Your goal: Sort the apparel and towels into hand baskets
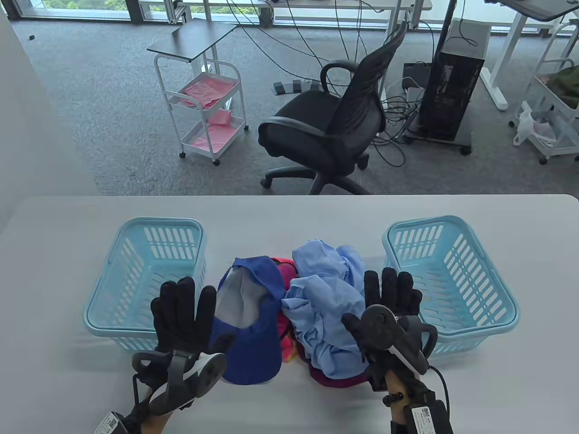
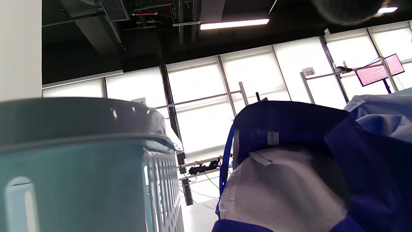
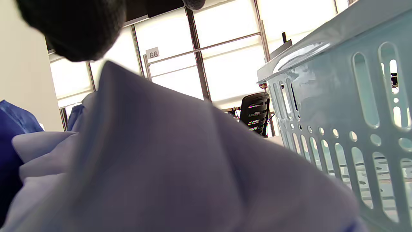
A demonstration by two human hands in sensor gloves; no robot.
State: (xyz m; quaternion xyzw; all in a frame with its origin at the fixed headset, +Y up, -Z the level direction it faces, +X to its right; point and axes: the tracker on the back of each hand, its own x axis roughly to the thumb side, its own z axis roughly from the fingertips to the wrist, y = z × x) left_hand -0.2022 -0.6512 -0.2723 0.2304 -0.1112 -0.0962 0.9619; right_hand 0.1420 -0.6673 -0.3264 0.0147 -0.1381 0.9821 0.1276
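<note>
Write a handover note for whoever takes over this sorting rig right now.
Left hand: open, fingers spread, holding nothing, in front of the left light-blue slotted plastic basket.
Right hand: open, empty, beside the right light-blue slotted plastic basket.
Between the baskets lies a pile on the grey table: dark-blue cap with grey lining, crumpled light-blue cloth garment, pink-and-magenta fabric underneath.
Done: nothing; both baskets appear empty.
Left: sort every item in the pile into the baskets.
</note>
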